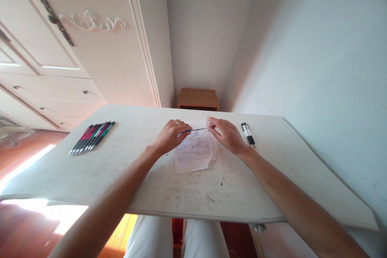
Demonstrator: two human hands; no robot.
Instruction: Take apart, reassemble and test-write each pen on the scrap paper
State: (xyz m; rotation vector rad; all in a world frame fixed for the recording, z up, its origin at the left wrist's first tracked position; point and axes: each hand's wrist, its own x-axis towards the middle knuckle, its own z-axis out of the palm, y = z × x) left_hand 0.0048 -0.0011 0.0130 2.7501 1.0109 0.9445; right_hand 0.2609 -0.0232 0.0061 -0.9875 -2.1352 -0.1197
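A sheet of paper (pixel 193 153) covered in blue scribbles lies in the middle of the white table (pixel 145 185). My left hand (pixel 171 135) rests at the paper's upper left, fingers curled round the blue end of a thin pen refill (pixel 193 130). My right hand (pixel 226 134) sits at the paper's upper right and pinches the other end of the refill between thumb and fingertips. The refill spans horizontally between both hands, just above the paper.
Several pink, purple and green pens (pixel 92 137) lie in a row at the table's left. Two black-and-white pens (pixel 248 134) lie right of my right hand. A wooden nightstand (pixel 198 98) stands beyond the table, a white wardrobe (pixel 78 48) to the left, a wall on the right.
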